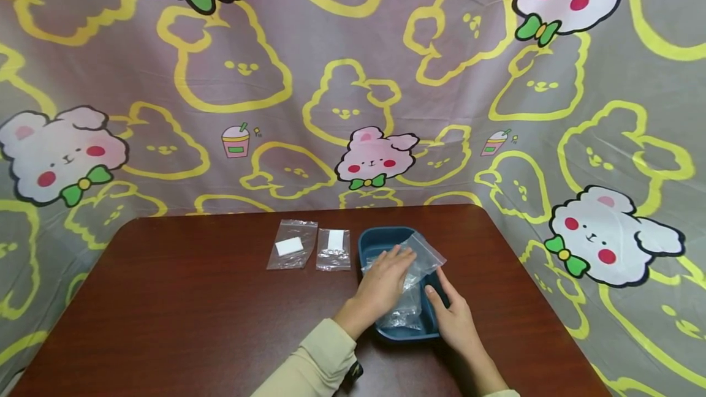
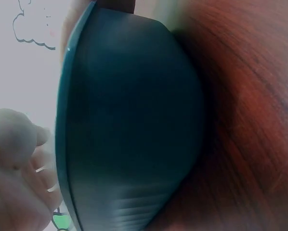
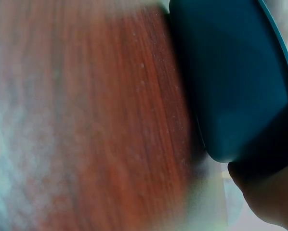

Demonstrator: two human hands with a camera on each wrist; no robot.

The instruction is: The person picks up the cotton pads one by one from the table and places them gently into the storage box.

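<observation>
1. Dark blue oblong plastic tray (image 1: 372,239) on the dark reddish-brown wooden table (image 1: 193,311), toward the right of the tabletop's middle, a heap of clear crinkled plastic zip bags (image 1: 421,259) lying inside it.
2. Left hand (image 1: 383,280) reaching over the tray's near-left rim, palm down, fingers extended and spread flat on top of the clear bags; pressing rather than clenched, no pinch plainly visible.
3. Right hand (image 1: 453,317) at the tray's near-right corner, fingers straight and relaxed, tips touching the tray's rim and inner edge; nothing grasped.
4. Cream-coloured sleeve (image 1: 314,363) on the left forearm.
5. Just left of the tray, apart from it, two more small clear zip bags lying flat side by side: one with a white rectangular piece set slantwise (image 1: 291,245), the other with a white upright piece (image 1: 334,249).
6. Left wrist view: the tray's dark outer wall (image 2: 134,125) close up, fingertips (image 2: 19,144) beyond its rim, blurred.
7. Right wrist view: the tray's teal-blue outer wall (image 3: 230,82) resting on wood grain, much blurred.
</observation>
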